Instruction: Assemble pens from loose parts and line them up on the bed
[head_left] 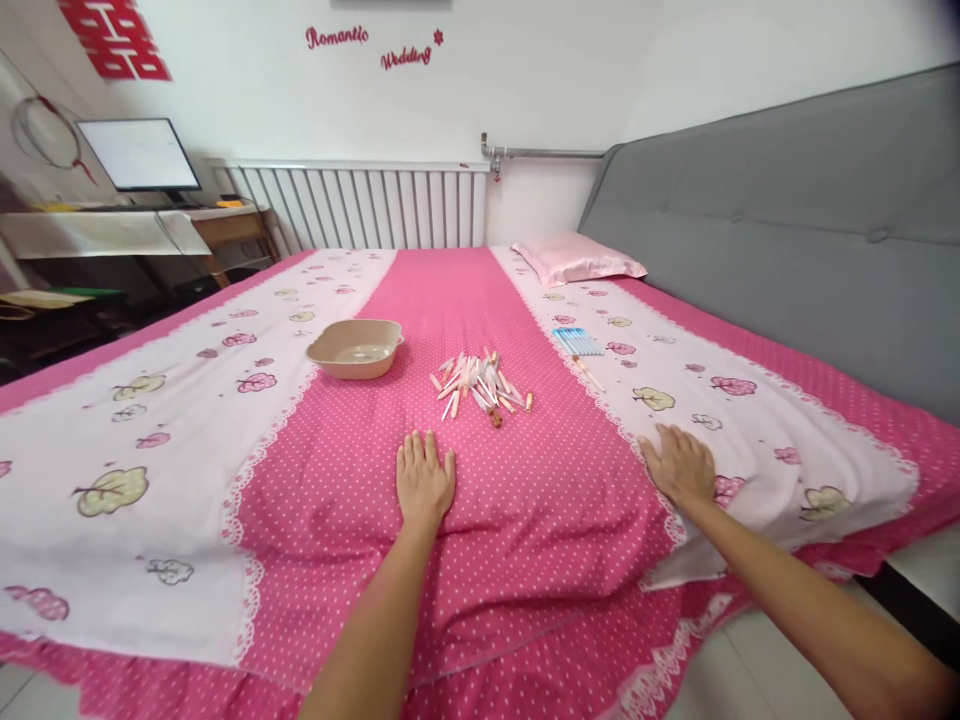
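Note:
My left hand [424, 480] lies flat on the pink dotted bedspread [337, 560], fingers stretched out and holding nothing. Just beyond its fingertips is a loose pile of slim pink, white and wood-coloured sticks [476, 385], too small to name. My right hand [681, 465] also rests palm down, on the white printed strip by the lace trim, with nothing in it. Past that hand lies a flat pack of slim blue-and-white pieces [577, 342] in a row, with a single thin stick [589, 374] beside it. A beige plastic basin [356, 367] stands left of the pile.
A pink pillow [577, 258] lies at the far right by the grey headboard [787, 220]. Behind the bed are a white radiator [360, 205] and a pipe [551, 153]. At the far left, a monitor [139, 155] stands on a desk [97, 233].

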